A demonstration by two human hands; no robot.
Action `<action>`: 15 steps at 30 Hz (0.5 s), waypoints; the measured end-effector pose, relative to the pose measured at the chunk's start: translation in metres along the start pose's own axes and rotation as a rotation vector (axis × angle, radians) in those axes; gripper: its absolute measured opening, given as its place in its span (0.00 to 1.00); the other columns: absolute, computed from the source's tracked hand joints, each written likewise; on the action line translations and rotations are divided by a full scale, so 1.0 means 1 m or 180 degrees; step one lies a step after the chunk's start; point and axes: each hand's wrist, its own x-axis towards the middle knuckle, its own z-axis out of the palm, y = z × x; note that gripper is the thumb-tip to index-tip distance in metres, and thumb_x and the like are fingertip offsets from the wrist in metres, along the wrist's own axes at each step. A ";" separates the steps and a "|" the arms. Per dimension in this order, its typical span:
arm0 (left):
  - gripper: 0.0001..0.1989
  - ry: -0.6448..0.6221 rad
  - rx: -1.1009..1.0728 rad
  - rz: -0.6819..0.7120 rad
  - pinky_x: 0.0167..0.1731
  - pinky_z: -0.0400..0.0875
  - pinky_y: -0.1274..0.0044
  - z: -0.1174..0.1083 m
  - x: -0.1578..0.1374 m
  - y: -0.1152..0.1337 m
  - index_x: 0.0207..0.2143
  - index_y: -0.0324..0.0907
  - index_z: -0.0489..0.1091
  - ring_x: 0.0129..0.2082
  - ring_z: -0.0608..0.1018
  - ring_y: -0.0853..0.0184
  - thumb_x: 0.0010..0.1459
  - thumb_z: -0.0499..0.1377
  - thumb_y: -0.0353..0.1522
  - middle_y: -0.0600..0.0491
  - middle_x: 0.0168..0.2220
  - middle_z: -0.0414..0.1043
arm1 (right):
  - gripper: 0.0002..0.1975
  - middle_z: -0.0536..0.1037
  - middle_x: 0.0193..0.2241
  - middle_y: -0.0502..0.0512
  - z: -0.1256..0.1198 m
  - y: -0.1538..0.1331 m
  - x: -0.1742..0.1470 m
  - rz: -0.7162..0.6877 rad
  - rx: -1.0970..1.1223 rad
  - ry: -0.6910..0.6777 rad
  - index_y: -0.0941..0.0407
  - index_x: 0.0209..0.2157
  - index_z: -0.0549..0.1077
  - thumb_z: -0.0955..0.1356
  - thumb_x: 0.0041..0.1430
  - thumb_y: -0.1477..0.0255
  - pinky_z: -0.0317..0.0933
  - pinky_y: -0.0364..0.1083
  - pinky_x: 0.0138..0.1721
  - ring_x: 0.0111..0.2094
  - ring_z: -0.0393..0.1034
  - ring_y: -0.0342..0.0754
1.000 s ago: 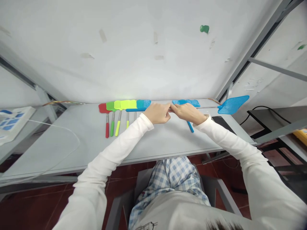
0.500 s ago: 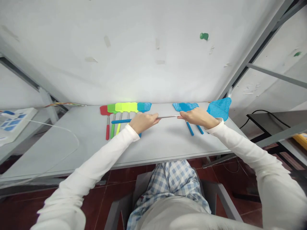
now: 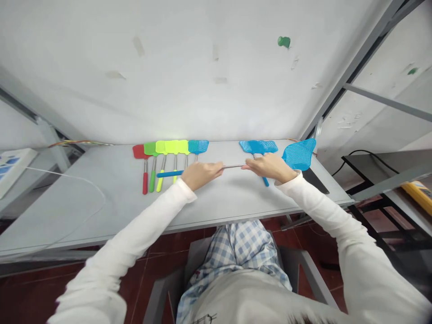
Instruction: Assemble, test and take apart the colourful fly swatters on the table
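Between both hands a blue fly swatter is held level above the table, its mesh head out to the right. My left hand is closed around it near the blue handle, which sticks out to the left. My right hand grips the thin metal rod toward the head, leaving a short bare stretch of rod between the hands. Behind, on the left, several swatters lie side by side: a red one, a green one, yellow ones and a blue one. More blue swatters lie behind my right hand, partly hidden.
The grey table runs along a white wall. A dark flat object lies under my right forearm. A white cable curves across the left side. A black stand is off to the right.
My right hand has come slightly closer to my left along the rod. The camera view has shifted a little, showing more of the handles on the left and the dark flat object.
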 end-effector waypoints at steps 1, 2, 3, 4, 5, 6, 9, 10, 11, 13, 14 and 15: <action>0.15 -0.0085 0.0015 -0.0067 0.22 0.55 0.77 0.005 -0.010 -0.015 0.34 0.44 0.71 0.24 0.75 0.64 0.63 0.47 0.38 0.48 0.25 0.75 | 0.31 0.75 0.21 0.56 0.007 0.009 -0.007 0.0084 0.0005 -0.0027 0.57 0.33 0.72 0.48 0.68 0.53 0.36 0.45 0.26 0.20 0.61 0.43; 0.15 -0.0165 0.0029 -0.0119 0.22 0.56 0.77 0.009 -0.020 -0.030 0.33 0.44 0.71 0.24 0.75 0.65 0.63 0.47 0.38 0.49 0.25 0.74 | 0.31 0.74 0.21 0.55 0.015 0.020 -0.013 0.0122 0.0014 -0.0082 0.57 0.32 0.72 0.49 0.68 0.54 0.36 0.45 0.26 0.19 0.60 0.42; 0.15 -0.0169 0.0101 -0.0241 0.23 0.56 0.77 0.012 -0.028 -0.044 0.32 0.44 0.70 0.24 0.75 0.64 0.63 0.47 0.39 0.49 0.23 0.73 | 0.30 0.74 0.21 0.55 0.021 0.031 -0.019 0.0207 -0.0024 -0.0057 0.57 0.31 0.72 0.49 0.67 0.53 0.37 0.45 0.26 0.19 0.60 0.43; 0.15 -0.0176 0.0176 -0.0358 0.23 0.56 0.77 0.015 -0.034 -0.057 0.31 0.44 0.69 0.24 0.75 0.63 0.63 0.47 0.40 0.50 0.21 0.71 | 0.31 0.74 0.20 0.55 0.026 0.040 -0.023 0.0317 -0.0068 -0.0010 0.57 0.30 0.71 0.49 0.67 0.52 0.37 0.45 0.25 0.19 0.60 0.43; 0.16 -0.0183 0.0188 -0.0423 0.24 0.57 0.77 0.017 -0.038 -0.066 0.31 0.45 0.69 0.24 0.74 0.63 0.63 0.47 0.41 0.50 0.21 0.70 | 0.31 0.74 0.20 0.55 0.029 0.048 -0.026 0.0386 -0.0079 0.0021 0.57 0.29 0.71 0.49 0.66 0.52 0.37 0.45 0.25 0.19 0.60 0.43; 0.16 -0.0169 0.0209 -0.0470 0.24 0.57 0.76 0.018 -0.040 -0.072 0.31 0.45 0.69 0.25 0.74 0.63 0.63 0.46 0.41 0.50 0.21 0.70 | 0.32 0.74 0.20 0.56 0.032 0.053 -0.029 0.0443 -0.0092 0.0060 0.57 0.28 0.71 0.49 0.66 0.51 0.37 0.45 0.25 0.19 0.60 0.44; 0.16 -0.0146 0.0146 -0.0534 0.26 0.59 0.76 0.019 -0.038 -0.075 0.31 0.45 0.68 0.25 0.74 0.63 0.63 0.47 0.42 0.50 0.22 0.71 | 0.32 0.74 0.20 0.56 0.033 0.057 -0.031 0.0435 -0.0059 0.0092 0.57 0.28 0.71 0.49 0.66 0.51 0.37 0.45 0.25 0.19 0.60 0.44; 0.16 -0.0141 0.0106 -0.0561 0.27 0.59 0.76 0.020 -0.037 -0.072 0.30 0.45 0.68 0.26 0.75 0.63 0.63 0.47 0.42 0.50 0.22 0.71 | 0.32 0.74 0.20 0.56 0.033 0.057 -0.031 0.0413 -0.0048 0.0089 0.56 0.28 0.71 0.48 0.66 0.51 0.37 0.45 0.25 0.19 0.60 0.44; 0.16 -0.0143 0.0069 -0.0580 0.27 0.59 0.76 0.020 -0.035 -0.070 0.30 0.45 0.68 0.26 0.75 0.62 0.63 0.48 0.42 0.50 0.22 0.71 | 0.32 0.74 0.20 0.56 0.033 0.056 -0.031 0.0395 -0.0038 0.0084 0.56 0.28 0.71 0.48 0.66 0.51 0.37 0.45 0.25 0.19 0.60 0.44; 0.15 -0.0140 0.0057 -0.0568 0.27 0.59 0.75 0.021 -0.033 -0.066 0.29 0.45 0.69 0.26 0.75 0.61 0.62 0.49 0.42 0.50 0.21 0.71 | 0.32 0.74 0.20 0.56 0.035 0.055 -0.033 0.0383 -0.0016 0.0083 0.56 0.28 0.70 0.47 0.66 0.52 0.36 0.45 0.25 0.19 0.60 0.44; 0.15 -0.0144 0.0084 -0.0533 0.27 0.59 0.75 0.021 -0.032 -0.065 0.29 0.45 0.69 0.26 0.75 0.61 0.62 0.49 0.42 0.49 0.21 0.71 | 0.32 0.75 0.21 0.56 0.036 0.056 -0.034 0.0380 -0.0002 0.0083 0.56 0.28 0.70 0.47 0.66 0.52 0.37 0.45 0.25 0.19 0.60 0.44; 0.15 -0.0150 0.0123 -0.0492 0.26 0.59 0.75 0.021 -0.031 -0.064 0.29 0.45 0.69 0.26 0.75 0.61 0.63 0.48 0.41 0.49 0.21 0.71 | 0.32 0.75 0.21 0.56 0.038 0.057 -0.035 0.0376 0.0010 0.0082 0.56 0.28 0.69 0.48 0.66 0.52 0.37 0.45 0.25 0.19 0.60 0.44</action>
